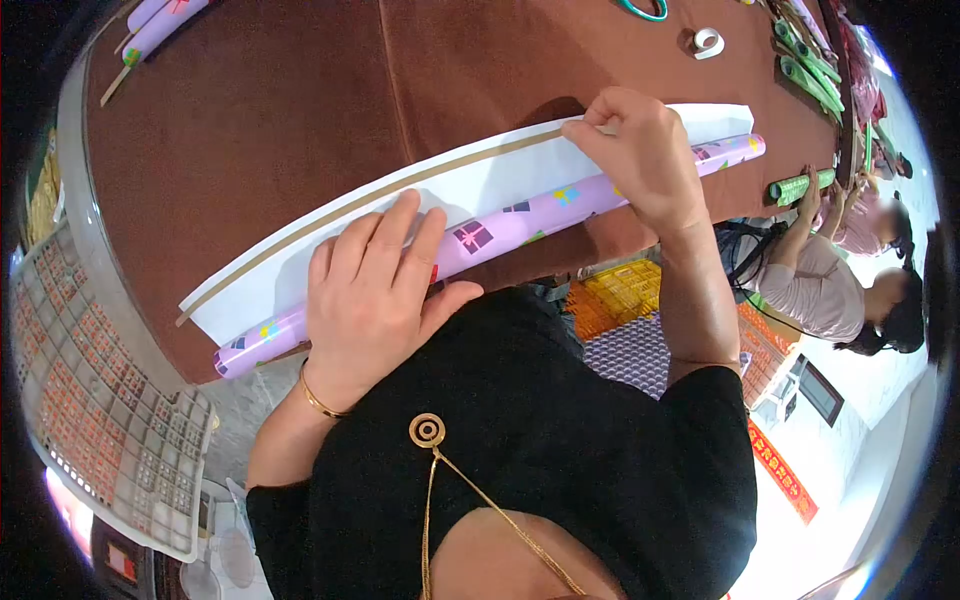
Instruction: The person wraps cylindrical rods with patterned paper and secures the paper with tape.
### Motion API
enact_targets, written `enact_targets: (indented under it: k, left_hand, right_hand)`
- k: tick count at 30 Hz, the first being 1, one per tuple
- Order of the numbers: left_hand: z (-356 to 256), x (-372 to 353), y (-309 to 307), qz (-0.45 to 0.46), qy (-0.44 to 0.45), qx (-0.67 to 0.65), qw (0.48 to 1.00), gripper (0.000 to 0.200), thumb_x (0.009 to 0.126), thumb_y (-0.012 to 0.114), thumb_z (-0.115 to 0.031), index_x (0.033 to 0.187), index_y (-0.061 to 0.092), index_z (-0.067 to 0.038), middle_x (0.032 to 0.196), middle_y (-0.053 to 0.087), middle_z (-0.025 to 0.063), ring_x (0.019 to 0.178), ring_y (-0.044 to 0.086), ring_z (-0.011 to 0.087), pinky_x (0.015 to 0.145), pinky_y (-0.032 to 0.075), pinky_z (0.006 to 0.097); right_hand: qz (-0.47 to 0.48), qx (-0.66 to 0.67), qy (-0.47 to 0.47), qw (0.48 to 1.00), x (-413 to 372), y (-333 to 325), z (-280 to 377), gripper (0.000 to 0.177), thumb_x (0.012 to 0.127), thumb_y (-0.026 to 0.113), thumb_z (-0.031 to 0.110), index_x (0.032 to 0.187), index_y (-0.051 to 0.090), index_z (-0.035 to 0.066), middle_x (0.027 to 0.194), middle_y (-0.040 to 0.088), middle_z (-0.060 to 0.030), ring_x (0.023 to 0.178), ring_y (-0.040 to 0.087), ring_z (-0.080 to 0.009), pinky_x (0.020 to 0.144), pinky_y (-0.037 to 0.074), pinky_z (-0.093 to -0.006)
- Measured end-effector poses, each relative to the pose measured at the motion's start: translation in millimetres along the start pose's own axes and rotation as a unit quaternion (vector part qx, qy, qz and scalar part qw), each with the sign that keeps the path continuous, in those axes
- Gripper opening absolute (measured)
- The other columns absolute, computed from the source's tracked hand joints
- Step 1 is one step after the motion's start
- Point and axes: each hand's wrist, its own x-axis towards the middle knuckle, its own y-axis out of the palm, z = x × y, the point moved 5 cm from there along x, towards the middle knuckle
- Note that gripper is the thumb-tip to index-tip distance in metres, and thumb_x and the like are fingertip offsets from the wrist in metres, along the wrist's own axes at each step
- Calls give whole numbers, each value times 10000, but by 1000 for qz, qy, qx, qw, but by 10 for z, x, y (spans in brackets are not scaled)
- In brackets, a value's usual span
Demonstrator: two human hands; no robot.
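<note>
A roll of lilac wrapping paper (pixel 512 222) printed with gift boxes lies across the brown table, its white inner side (pixel 490 172) partly unrolled along the far edge. A narrow tan strip (pixel 300 230), which looks like tape, runs along that white edge and sticks out slightly at the left end. My left hand (pixel 370 280) rests on the roll and the white flap, fingers stretched out. Farther right, my right hand (pixel 640 150) pinches the tan strip at the paper's far edge, thumb against bent fingers. Part of the roll is hidden under both hands.
A white tape roll (pixel 708 43) and teal-handled scissors (pixel 645 10) lie at the back. Other rolls (pixel 165 28) lie far left, green ones (pixel 810 75) at right. Co-workers (pixel 815 285) sit on the right. A white plastic crate (pixel 100 400) stands left of the table.
</note>
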Motion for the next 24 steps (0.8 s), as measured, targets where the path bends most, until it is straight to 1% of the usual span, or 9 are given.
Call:
enact_targets:
  k: [5,9,11,12,14,15,17,20,24]
  left_hand:
    - [30,-55,-2,6,11,11,1000,466,746,801,-333,1139,688,-109,1259,613,88,1059,569,253,835,458,391]
    - [77,-120,-88,25,5,30,999,465,732,812,-316,1129,692,-106,1273,603,94,1064,566,281,859,455,416]
    - [-27,-48,-102,44,5,49,998,503,723,812,-268,1173,671,-95,1295,587,104,1092,562,297,898,446,431]
    - [44,-139,-191,43,-8,56,997,536,720,807,-247,1209,652,-93,1306,580,108,1108,560,299,915,440,436]
    - [-56,-84,-140,57,-13,50,997,615,722,786,-198,1297,598,-88,1332,562,110,1150,551,290,951,431,443]
    - [-175,30,-59,59,-14,52,997,615,722,786,-198,1297,598,-88,1332,562,110,1150,551,290,951,431,443]
    - [-413,240,75,35,41,-17,998,636,718,798,-222,1301,591,-70,1340,560,114,1172,547,271,951,437,428]
    - [-586,462,295,13,76,-15,997,657,713,808,-263,1292,588,-43,1360,552,121,1194,542,253,948,443,407]
    - [-577,555,370,12,69,1,998,686,704,814,-304,1290,586,-30,1381,541,132,1206,539,252,944,447,391]
  right_hand:
    - [-12,33,10,999,-115,-53,-112,247,837,747,213,876,677,-20,706,680,-109,652,643,-133,611,505,-295]
    - [-32,111,48,992,-278,-172,-327,229,842,751,195,876,662,-14,705,676,-83,665,632,-103,609,497,-274]
    - [-25,151,75,985,-328,-213,-483,223,842,750,187,880,662,-14,707,676,-77,667,631,-98,610,495,-267]
    - [-32,138,64,988,-367,-161,-290,212,844,747,176,882,662,-15,708,675,-72,666,629,-93,607,492,-263]
    - [-35,131,55,989,-384,-112,-242,202,846,743,164,884,662,-16,709,674,-67,665,626,-88,605,489,-258]
    - [-36,145,51,988,-373,-97,-286,194,846,739,155,883,663,-18,706,672,-64,662,622,-86,602,487,-258]
    - [-40,156,46,986,-360,-76,-285,186,846,735,147,882,664,-21,703,670,-62,660,619,-85,600,485,-257]
    - [-39,154,51,986,-354,-94,-287,182,842,739,142,882,668,-21,699,670,-60,654,611,-82,597,485,-260]
    - [-56,144,50,987,-333,-132,-331,164,846,734,138,879,676,-12,712,684,-61,636,616,-105,595,491,-271]
